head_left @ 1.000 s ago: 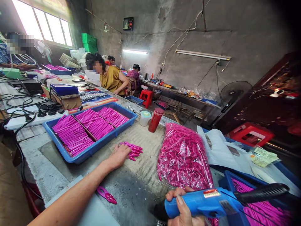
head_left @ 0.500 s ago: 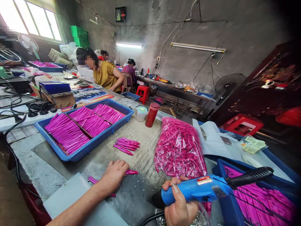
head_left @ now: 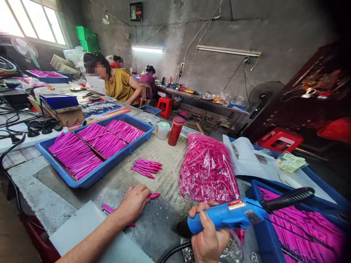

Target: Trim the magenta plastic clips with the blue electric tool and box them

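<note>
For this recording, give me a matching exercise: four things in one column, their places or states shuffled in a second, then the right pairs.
Things
1. Blue power tool
2. Red bottle
3. Clear plastic bag
4. Left hand

Places or states
A. Stuffed with pink parts
B. Over a pink piece, its tip showing
C. Held in the right hand
D. Upright beside the small tub

Pairs: 1-C, 2-D, 3-A, 4-B

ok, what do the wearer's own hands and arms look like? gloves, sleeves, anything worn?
Bare, ungloved left hand and bare, ungloved right hand. Left forearm is bare where visible: no sleeve, watch or bracelet showing. Right forearm is out of frame, so can't tell about a sleeve there.
</note>
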The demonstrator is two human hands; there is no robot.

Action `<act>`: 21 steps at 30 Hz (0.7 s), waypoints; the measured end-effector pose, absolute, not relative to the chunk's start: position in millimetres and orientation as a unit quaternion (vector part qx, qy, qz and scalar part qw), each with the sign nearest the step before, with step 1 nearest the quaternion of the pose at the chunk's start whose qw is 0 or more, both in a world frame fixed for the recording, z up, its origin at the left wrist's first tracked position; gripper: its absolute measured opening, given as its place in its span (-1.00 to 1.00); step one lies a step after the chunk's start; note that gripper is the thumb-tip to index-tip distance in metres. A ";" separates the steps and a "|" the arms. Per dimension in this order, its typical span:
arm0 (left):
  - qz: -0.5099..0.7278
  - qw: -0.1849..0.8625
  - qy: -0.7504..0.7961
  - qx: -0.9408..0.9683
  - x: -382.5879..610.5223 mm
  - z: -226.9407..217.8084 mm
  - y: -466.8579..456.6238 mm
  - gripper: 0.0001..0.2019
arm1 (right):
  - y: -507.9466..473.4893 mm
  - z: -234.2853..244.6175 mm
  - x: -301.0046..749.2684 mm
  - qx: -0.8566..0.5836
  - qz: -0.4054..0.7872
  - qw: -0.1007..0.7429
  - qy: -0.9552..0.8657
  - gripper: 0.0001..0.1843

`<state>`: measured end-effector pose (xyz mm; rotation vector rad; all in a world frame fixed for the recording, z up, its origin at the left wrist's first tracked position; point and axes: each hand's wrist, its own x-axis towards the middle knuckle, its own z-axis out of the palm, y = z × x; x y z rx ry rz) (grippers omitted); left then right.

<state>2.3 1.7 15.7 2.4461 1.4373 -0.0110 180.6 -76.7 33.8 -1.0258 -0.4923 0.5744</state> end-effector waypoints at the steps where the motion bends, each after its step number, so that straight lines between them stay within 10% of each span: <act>1: -0.001 0.156 0.501 0.851 3.1 16.2 1.1 -0.76 | -76.7 33.5 180.5 -0.479 0.268 0.804 -0.230 -0.54; 21: 0.024 0.216 0.512 0.831 14.1 7.3 -1.7 -0.86 | -75.4 34.8 179.4 -0.485 0.265 0.800 -0.234 -0.55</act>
